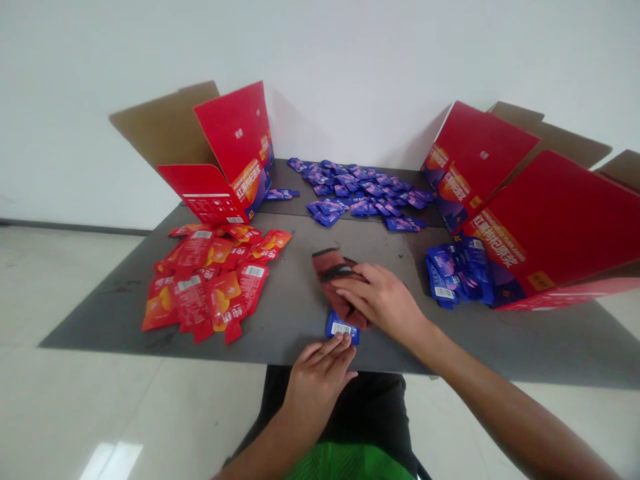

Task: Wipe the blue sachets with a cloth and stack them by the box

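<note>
Near the table's front edge lies a blue sachet (342, 325) with a white barcode label facing up. The fingers of my left hand (320, 373) rest flat on its near end, stretched out side by side. My right hand (385, 297) grips a folded reddish-brown cloth (327, 272) with a dark border. The cloth hangs over the far part of the sachet and covers it. Whether the cloth presses on the sachet, I cannot tell.
Red-orange sachets (200, 280) lie heaped on the left, beneath an open red carton (195, 183). Many blue sachets (350, 183) spread along the back. More blue sachets (457, 270) are piled at right beside red cartons (565, 213). The grey table (295, 293) ends just before my lap.
</note>
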Available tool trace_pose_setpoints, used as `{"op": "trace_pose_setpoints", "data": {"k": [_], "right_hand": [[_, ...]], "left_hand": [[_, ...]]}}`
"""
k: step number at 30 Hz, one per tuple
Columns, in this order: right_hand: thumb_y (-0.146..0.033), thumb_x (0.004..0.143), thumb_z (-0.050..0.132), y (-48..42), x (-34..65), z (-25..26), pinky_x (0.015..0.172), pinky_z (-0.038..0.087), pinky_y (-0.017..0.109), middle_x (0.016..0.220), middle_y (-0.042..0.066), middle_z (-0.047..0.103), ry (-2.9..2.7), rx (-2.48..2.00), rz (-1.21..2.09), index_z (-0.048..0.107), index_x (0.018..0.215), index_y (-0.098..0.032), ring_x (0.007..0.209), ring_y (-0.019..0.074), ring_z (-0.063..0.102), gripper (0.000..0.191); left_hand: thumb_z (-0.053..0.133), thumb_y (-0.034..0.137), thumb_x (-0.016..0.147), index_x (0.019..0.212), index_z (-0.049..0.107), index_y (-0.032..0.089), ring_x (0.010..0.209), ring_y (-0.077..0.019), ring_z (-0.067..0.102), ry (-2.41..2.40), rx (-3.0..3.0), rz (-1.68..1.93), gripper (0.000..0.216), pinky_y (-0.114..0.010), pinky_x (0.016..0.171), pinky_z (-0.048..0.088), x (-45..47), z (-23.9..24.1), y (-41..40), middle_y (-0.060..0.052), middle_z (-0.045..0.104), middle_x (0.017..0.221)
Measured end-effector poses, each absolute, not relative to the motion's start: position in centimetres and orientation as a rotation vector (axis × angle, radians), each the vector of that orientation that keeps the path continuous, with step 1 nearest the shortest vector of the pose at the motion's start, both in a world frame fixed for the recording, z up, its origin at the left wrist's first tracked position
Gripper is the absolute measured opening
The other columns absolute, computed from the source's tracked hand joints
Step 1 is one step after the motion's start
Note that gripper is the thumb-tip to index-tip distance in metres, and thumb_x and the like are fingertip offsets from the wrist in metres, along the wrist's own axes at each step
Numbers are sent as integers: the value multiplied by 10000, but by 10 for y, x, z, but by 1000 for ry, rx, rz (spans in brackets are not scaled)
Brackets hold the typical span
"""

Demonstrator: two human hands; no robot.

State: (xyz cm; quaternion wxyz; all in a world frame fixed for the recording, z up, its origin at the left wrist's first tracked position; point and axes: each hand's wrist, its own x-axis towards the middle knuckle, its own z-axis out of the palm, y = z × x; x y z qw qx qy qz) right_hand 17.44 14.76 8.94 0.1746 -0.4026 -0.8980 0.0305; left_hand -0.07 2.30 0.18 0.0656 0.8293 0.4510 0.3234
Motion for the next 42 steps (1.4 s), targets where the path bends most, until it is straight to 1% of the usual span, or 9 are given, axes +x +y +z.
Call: {"op": "trace_pose_setpoints", "data": {"k": [4,8,13,19,23,28,34,39,42], "right_hand": [[-393,1023,596,113,170,66,843,492,309,1066,20,704,-2670,-960,240,756,1186,-390,966,186,634,229],[-371,1022,599,169,176,52,921,487,337,1137,61,700,-2626,-1198,124,753,1226,-360,1056,212,638,255],[-371,1047,540,185,177,79,896,501,351,1136,87,690,-2509,-1295,-10,736,1272,-323,1010,224,633,302],[-389,1028,585,114,170,62,850,512,304,1096,29,698,-2624,-997,253,756,1185,-371,971,183,638,233],[-386,1038,565,169,177,47,902,505,328,1146,63,699,-2583,-1214,150,733,1267,-341,1014,205,645,289],[-377,1056,521,194,181,77,902,505,354,1128,91,688,-2480,-1324,-2,727,1290,-309,1030,229,637,319],[-375,1038,566,109,173,68,834,512,303,1073,37,688,-2646,-1051,235,762,1156,-343,957,185,636,231],[-405,1041,557,173,176,48,875,509,313,1078,62,689,-2555,-1335,124,738,1252,-333,1002,202,647,288],[-391,1047,543,209,179,62,888,506,326,1074,90,686,-2501,-1449,26,748,1251,-291,1009,217,645,306]], "left_hand": [[632,280,1013,960,744,198,853,-218,767,1383,2449,953,149,-394,888,570,0,2,22,-26,799,885],[598,272,1033,1226,691,173,1174,-227,710,1351,2517,926,236,-388,945,555,-2,3,23,-73,748,1265],[576,283,1046,1244,673,178,1194,-220,701,1349,2525,969,245,-383,947,549,-1,2,24,-70,730,1303],[622,292,1018,977,733,197,857,-229,765,1403,2425,947,151,-398,849,561,1,0,23,-28,799,890],[563,281,1050,1225,685,183,1167,-233,714,1342,2483,962,235,-390,937,552,-1,1,23,-76,751,1255],[559,277,1053,1244,675,194,1191,-224,706,1344,2479,971,238,-383,937,559,-1,3,24,-70,730,1302],[619,288,1020,976,729,202,889,-232,771,1387,2405,948,147,-399,864,569,1,2,24,-29,803,904],[569,279,1050,1225,674,186,1178,-232,712,1338,2476,963,225,-390,923,555,-1,2,25,-66,740,1283],[575,277,1047,1234,668,183,1186,-224,709,1329,2489,973,228,-390,926,557,-2,2,26,-61,730,1304]]}}
